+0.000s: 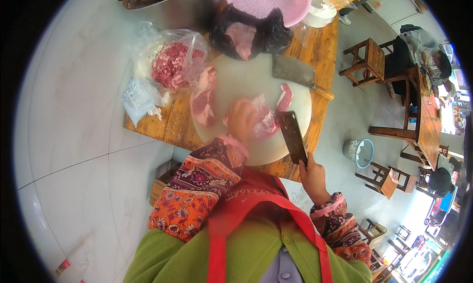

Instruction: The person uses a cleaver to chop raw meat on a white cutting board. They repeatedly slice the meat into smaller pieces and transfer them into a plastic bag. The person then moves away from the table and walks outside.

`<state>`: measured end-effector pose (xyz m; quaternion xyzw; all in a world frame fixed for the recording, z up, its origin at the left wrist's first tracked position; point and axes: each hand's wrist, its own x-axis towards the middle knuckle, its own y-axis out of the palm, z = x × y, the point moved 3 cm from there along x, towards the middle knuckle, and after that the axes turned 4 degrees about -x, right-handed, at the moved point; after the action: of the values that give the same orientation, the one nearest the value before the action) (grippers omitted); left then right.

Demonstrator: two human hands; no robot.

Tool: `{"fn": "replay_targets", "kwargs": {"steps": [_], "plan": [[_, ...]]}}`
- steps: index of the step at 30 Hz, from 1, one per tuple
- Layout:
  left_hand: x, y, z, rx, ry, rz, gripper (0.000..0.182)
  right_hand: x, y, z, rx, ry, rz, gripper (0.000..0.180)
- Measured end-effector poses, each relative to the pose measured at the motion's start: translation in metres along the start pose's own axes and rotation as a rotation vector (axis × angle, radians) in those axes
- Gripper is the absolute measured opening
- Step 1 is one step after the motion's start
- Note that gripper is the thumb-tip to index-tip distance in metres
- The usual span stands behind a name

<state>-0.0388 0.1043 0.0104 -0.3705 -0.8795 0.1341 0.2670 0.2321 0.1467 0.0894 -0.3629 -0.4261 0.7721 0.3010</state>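
My right hand (313, 179) grips the handle of a dark-bladed cleaver (292, 135). Its blade stands at the right edge of a piece of raw meat (264, 118) on a round white cutting board (255, 155). My left hand (242, 118), slightly blurred, holds that meat from the left and hides part of it. A cut strip of meat (285, 97) lies just beyond the blade. Along the board's left side rests a longer slab of meat (204, 101). A second cleaver (295, 71) with a wooden handle lies flat across the board's far right.
Behind the board are a black plastic bag (273, 35) holding meat and a pink basket (269, 0). A clear bag of minced meat (173, 65) sits left, near a blue-white packet (137, 98). The wooden table's edge (320, 129) runs close on the right; stools (369, 61) stand beyond.
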Motion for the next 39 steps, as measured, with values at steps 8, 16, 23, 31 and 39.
{"fn": "replay_targets", "kwargs": {"steps": [8,16,23,31,39], "plan": [[0.009,0.012,0.006,-0.088,-0.058,0.002,0.012,0.045,0.014,0.040,-0.072,-0.081,0.020,0.024],[0.011,0.017,0.020,-0.182,-0.184,0.060,0.012,0.110,0.033,0.065,-0.090,-0.092,0.040,0.029],[-0.001,0.018,0.024,-0.089,-0.108,0.210,0.011,0.200,0.048,0.115,-0.022,-0.291,-0.147,0.030],[-0.008,0.015,0.028,-0.165,-0.027,0.075,0.010,0.144,0.016,0.052,-0.035,-0.080,-0.205,0.027],[-0.010,0.016,0.024,-0.085,0.019,0.073,0.011,0.084,-0.023,0.029,0.051,-0.109,-0.312,0.028]]}}
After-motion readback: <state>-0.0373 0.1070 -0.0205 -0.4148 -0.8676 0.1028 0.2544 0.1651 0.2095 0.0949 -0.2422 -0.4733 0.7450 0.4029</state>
